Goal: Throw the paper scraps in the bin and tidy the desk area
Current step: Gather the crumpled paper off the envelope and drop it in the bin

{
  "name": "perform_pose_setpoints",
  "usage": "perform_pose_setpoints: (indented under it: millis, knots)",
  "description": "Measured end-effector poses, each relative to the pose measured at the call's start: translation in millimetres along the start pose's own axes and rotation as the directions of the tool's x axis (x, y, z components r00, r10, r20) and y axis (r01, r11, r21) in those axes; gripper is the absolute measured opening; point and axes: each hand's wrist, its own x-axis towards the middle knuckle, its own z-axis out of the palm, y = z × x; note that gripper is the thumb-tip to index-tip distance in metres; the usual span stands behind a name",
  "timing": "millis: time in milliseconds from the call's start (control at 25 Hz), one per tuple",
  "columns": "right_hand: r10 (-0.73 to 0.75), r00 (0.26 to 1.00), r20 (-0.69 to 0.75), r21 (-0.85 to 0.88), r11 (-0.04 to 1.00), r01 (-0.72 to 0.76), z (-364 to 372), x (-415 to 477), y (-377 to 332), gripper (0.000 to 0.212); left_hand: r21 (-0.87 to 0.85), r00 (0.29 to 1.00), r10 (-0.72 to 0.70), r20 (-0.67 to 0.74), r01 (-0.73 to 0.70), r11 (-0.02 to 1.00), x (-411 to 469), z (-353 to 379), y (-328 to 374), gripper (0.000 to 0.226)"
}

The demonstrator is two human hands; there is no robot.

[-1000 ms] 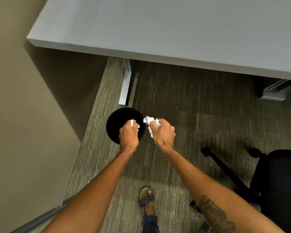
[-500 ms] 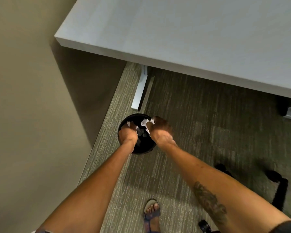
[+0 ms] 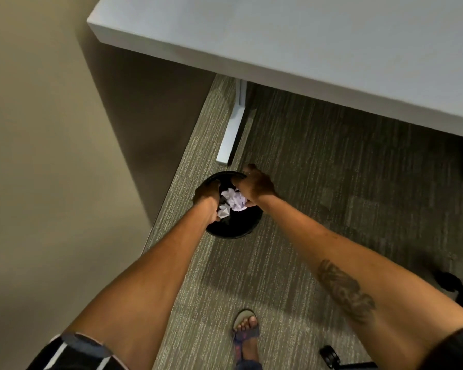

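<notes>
— Two wads, is it? Where are they?

— Two at least. Below the edge of the pale grey surface (image 3: 305,49), on the carpet (image 3: 345,209), stands a round black bin (image 3: 233,232). My left grip (image 3: 206,194) and right grip (image 3: 255,184) are both down at its mouth. The crumpled paper scraps (image 3: 235,201) show white between them, inside the rim.

— Holding, or let go?

— I cannot tell. The backs of my hands cover the fingers. The paper lies close against both, but whether either grip is closed on it or slack is hidden.

— How do you finish cleanly?

— I'd have both wrists inside the rim and spread the fingers low, so nothing bounces out. Then lift straight up without catching the edge, because the bin looks light and might tip. After that, a glance over the carpet for strays. The rest of the tidying, I judge, comes after.

— And the materials?

— The surface is smooth, matte and square-cornered. The carpet is short, streaked grey-green, and rough enough to hide small bits. The bin is a dark cylinder, but its wall is too dim to read. The scraps are stiff, faceted balls, likely to spring open a little once freed.
</notes>
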Motion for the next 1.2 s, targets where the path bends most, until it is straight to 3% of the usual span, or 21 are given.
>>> perform_pose_setpoints:
  millis: [80,160,480,600,720,800,1000,1200]
  knots:
    - [-0.009,0.999,-0.043,0.102,0.995,0.013,-3.6,0.0,8.2,0.048,0.038,0.997,0.048,-0.062,-0.045,0.998,4.1,-1.4,-3.2,0.041]
    - [-0.042,0.995,-0.087,0.098,0.994,0.051,-8.9,-5.6,20.1,0.04,0.092,0.993,0.085,-0.087,-0.077,0.993,2.2,0.4,-9.6,0.046]
    - [-0.102,0.992,-0.078,0.034,0.994,0.104,-32.0,-64.7,47.5,0.03,0.048,0.98,0.156,-0.122,-0.151,0.987,-35.6,16.1,-24.6,0.043]
    - [-0.166,0.983,-0.079,0.021,0.986,0.168,-45.9,-97.5,55.8,0.037,0.26,0.954,0.263,-0.14,-0.221,0.94,-63.2,25.9,-34.4,0.045]
    - [-0.243,0.964,-0.107,-0.07,0.969,0.236,-59.6,-123.3,67.4,0.033,0.59,0.894,0.44,-0.088,-0.309,0.746,-96.5,40.6,-47.6,0.043]
    - [-0.268,0.955,-0.131,-0.096,0.962,0.257,-68.1,-139.9,79.5,0.033,0.703,0.831,0.556,0.011,-0.402,0.587,-117.3,50.1,-56.9,0.039]
    - [-0.423,0.888,-0.178,-0.265,0.89,0.371,-92.9,-185.9,118.1,0.045,0.774,0.664,0.718,0.207,-0.56,0.296,-155.6,73.0,-86.8,0.041]
    - [-0.573,0.784,-0.237,-0.43,0.786,0.444,-124.6,-222.2,163.5,0.054,0.861,0.548,0.78,0.303,-0.508,0.022,-194.2,104.6,-123.6,0.059]
